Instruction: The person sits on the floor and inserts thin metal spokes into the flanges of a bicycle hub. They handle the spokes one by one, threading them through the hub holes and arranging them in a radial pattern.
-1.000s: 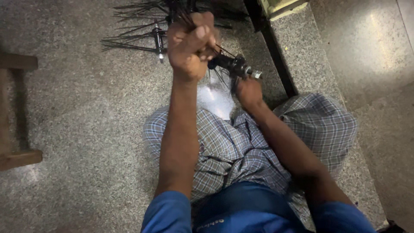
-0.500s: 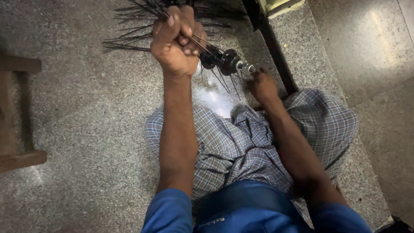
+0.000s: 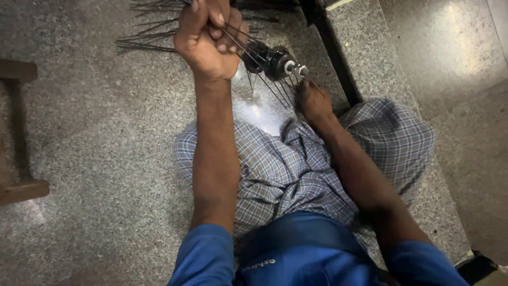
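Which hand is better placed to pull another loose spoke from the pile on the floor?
Left, probably. The left hand is raised right beside the spoke pile, though it already grips thin spokes. The right hand sits lower, under the black hub, apparently steadying it.

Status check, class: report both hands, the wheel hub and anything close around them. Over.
Left hand fisted on thin spokes. Right hand low beside the black hub, grip unclear. Loose spokes on the floor beyond; dark bar close right.
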